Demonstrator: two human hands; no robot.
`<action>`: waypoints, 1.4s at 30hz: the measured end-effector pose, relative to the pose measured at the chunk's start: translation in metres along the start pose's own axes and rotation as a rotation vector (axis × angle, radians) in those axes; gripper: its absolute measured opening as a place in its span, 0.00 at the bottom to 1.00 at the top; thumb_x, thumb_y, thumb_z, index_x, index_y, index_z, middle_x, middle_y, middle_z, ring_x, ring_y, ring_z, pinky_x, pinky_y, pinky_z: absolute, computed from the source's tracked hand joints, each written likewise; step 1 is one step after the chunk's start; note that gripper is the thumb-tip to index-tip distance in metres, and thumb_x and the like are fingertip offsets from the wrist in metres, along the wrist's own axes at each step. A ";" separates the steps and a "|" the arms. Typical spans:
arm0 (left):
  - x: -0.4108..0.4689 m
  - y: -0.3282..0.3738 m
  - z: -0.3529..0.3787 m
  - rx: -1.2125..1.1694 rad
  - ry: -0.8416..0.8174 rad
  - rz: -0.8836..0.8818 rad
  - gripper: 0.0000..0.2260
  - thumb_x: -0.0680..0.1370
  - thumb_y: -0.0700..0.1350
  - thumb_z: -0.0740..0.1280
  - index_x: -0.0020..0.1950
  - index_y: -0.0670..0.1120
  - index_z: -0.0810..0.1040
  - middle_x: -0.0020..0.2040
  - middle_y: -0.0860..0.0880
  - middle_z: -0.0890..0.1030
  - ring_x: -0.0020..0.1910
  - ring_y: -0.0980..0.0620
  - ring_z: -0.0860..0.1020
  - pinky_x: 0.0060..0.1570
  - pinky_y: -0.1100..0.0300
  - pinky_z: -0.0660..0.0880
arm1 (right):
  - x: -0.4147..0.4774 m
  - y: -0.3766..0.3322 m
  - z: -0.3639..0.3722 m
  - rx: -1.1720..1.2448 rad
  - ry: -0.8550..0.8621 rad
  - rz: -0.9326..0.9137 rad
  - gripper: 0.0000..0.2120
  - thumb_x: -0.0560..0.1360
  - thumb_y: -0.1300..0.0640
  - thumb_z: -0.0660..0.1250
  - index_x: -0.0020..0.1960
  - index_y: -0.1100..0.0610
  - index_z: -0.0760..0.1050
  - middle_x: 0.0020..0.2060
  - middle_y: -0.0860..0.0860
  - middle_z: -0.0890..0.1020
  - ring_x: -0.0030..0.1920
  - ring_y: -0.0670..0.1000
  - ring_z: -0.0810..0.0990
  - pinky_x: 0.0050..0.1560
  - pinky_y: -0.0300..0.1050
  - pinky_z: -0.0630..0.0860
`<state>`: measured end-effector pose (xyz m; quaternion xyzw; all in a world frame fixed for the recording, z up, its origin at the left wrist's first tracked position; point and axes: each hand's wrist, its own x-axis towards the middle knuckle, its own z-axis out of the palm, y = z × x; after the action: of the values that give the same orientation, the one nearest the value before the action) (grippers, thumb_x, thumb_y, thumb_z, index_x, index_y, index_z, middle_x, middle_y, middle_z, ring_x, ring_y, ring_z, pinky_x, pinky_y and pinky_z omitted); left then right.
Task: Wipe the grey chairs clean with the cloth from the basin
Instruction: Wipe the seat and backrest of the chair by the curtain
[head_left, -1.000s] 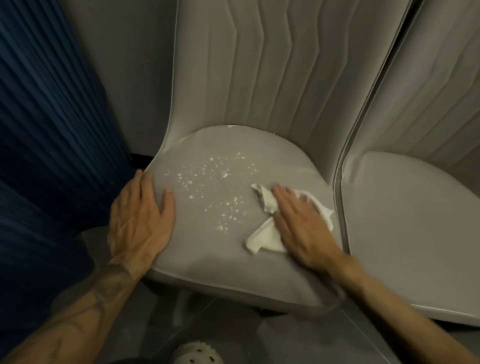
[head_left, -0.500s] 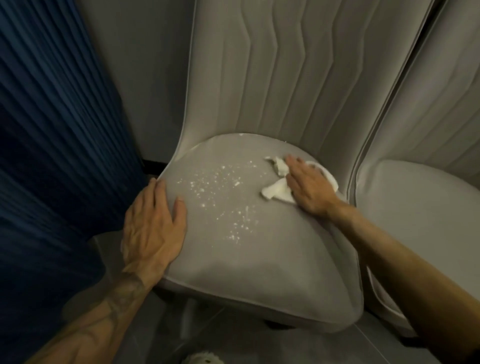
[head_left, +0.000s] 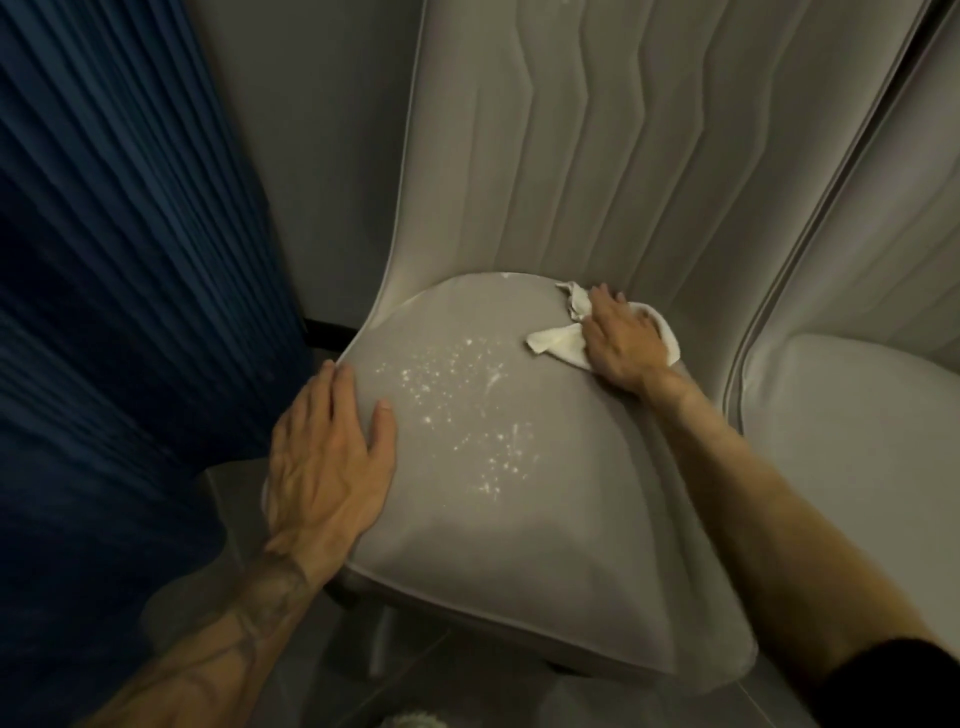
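Note:
A grey padded chair (head_left: 545, 571) fills the middle of the view, its quilted backrest rising behind. White crumbs or powder (head_left: 467, 410) are scattered across the seat's centre. A white cloth (head_left: 556, 343) lies at the back right of the seat, where it meets the backrest. My right hand (head_left: 621, 340) presses flat on the cloth, fingers pointing toward the backrest. My left hand (head_left: 327, 452) rests flat on the seat's left edge, fingers apart, holding nothing.
A second grey chair (head_left: 852, 441) stands close on the right, almost touching the first. A dark blue pleated curtain (head_left: 119, 312) hangs on the left. Grey floor (head_left: 467, 696) shows below the seat's front edge.
My right hand has slid the cloth from the seat's front right up to the back by the backrest. The left hand has stayed on the seat's left edge.

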<state>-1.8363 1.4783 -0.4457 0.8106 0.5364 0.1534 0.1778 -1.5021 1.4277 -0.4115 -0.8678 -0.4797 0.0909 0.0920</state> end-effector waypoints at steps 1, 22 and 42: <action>0.000 0.000 0.001 0.004 0.006 0.004 0.31 0.86 0.62 0.46 0.85 0.47 0.55 0.85 0.45 0.59 0.82 0.44 0.60 0.81 0.44 0.56 | -0.002 -0.015 0.008 0.011 0.016 -0.023 0.26 0.88 0.53 0.51 0.83 0.59 0.53 0.82 0.58 0.59 0.82 0.59 0.57 0.80 0.58 0.54; 0.002 -0.001 0.001 -0.001 0.001 -0.012 0.30 0.85 0.60 0.49 0.85 0.48 0.56 0.84 0.46 0.60 0.82 0.45 0.61 0.80 0.46 0.57 | 0.011 0.003 0.008 -0.036 -0.037 -0.093 0.26 0.88 0.53 0.50 0.84 0.58 0.52 0.84 0.56 0.55 0.84 0.57 0.54 0.82 0.56 0.52; 0.002 0.000 0.001 0.006 0.018 -0.014 0.28 0.86 0.57 0.48 0.83 0.46 0.59 0.83 0.45 0.62 0.81 0.44 0.63 0.79 0.44 0.60 | -0.089 -0.072 0.048 0.058 -0.102 -0.562 0.28 0.86 0.46 0.47 0.84 0.51 0.53 0.82 0.50 0.61 0.82 0.51 0.59 0.82 0.50 0.49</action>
<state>-1.8349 1.4799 -0.4464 0.8061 0.5440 0.1578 0.1717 -1.6191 1.3931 -0.4335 -0.6923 -0.7025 0.1190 0.1144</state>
